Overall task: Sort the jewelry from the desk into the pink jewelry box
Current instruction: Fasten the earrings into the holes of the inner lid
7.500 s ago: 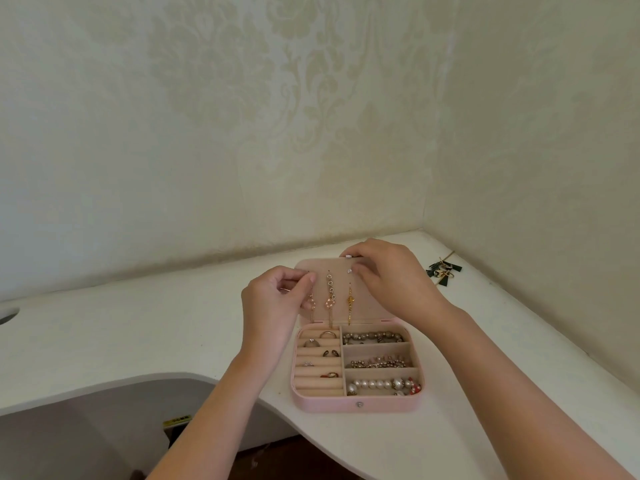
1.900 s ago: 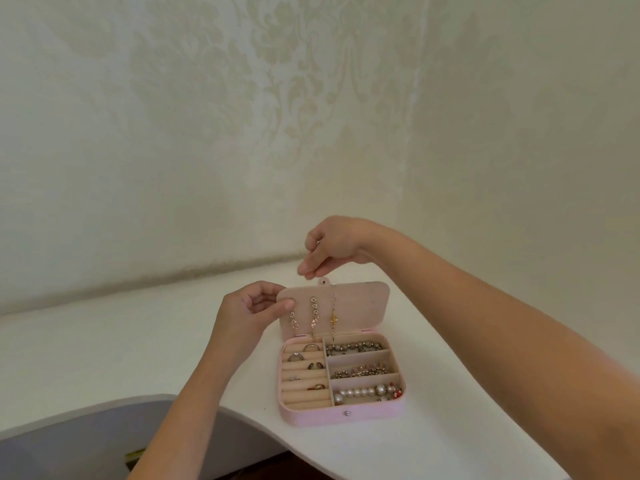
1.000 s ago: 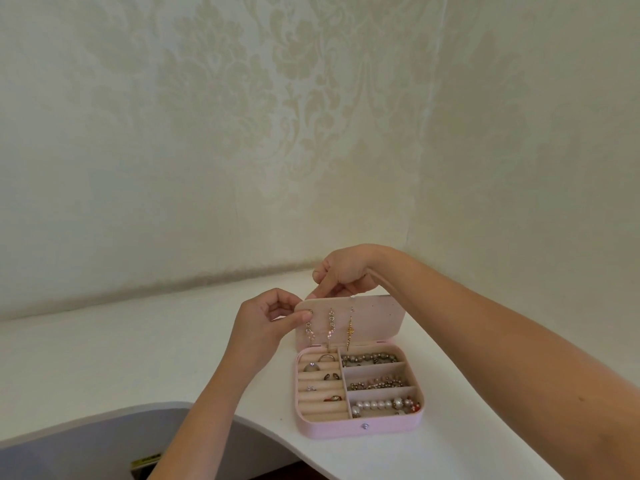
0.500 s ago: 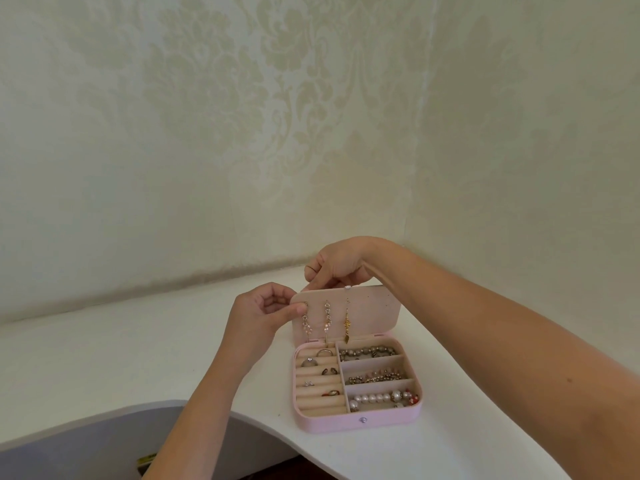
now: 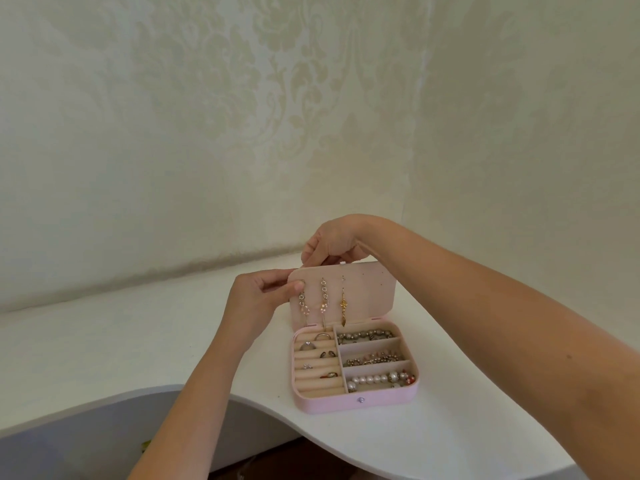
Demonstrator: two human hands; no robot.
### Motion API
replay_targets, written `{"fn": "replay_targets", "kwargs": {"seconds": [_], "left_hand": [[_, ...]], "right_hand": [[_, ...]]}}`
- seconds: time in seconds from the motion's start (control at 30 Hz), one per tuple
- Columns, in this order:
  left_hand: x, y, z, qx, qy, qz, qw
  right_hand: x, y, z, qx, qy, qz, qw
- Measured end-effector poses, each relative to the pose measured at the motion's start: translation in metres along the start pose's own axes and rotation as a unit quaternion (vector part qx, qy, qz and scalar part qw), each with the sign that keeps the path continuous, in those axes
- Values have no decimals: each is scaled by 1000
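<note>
The pink jewelry box (image 5: 356, 403) stands open on the white desk (image 5: 104, 341), its lid (image 5: 370, 292) upright. Three dangling earrings (image 5: 323, 301) hang from the lid's inner side. Several rings (image 5: 313, 346) sit in the left slots. On the right lie a dark bead strand (image 5: 365, 336), a small bead strand (image 5: 375, 358) and a pearl strand (image 5: 377, 379). My left hand (image 5: 258, 299) pinches the lid's left edge by the leftmost earring. My right hand (image 5: 330, 245) is curled over the lid's top edge, fingertips behind it; whether it holds anything small is hidden.
The desk fits into a corner of two patterned cream walls (image 5: 207, 133). Its front edge (image 5: 263, 407) curves inward just left of the box, with dark floor below.
The green earrings at the desk's right, seen in the oldest frame, are outside the view now. My right hand came down from above the lid onto its top edge. The left hand stayed at the left edge.
</note>
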State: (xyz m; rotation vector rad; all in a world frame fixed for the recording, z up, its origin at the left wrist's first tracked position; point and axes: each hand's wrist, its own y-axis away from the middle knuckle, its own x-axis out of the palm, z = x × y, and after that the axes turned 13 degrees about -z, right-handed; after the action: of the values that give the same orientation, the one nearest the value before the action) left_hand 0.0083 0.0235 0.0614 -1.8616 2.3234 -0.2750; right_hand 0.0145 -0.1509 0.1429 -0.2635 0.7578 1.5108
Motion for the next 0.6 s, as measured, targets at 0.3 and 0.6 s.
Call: {"fn": "replay_targets", "kwargs": {"seconds": [0.3, 0.6], "left_hand": [[7, -6, 1, -10, -4, -29, 1000], [11, -7, 4, -13, 8, -53, 998]], "right_hand": [[-25, 20, -10, -59, -33, 25, 997], [-46, 31, -40, -97, -20, -69, 993]]}}
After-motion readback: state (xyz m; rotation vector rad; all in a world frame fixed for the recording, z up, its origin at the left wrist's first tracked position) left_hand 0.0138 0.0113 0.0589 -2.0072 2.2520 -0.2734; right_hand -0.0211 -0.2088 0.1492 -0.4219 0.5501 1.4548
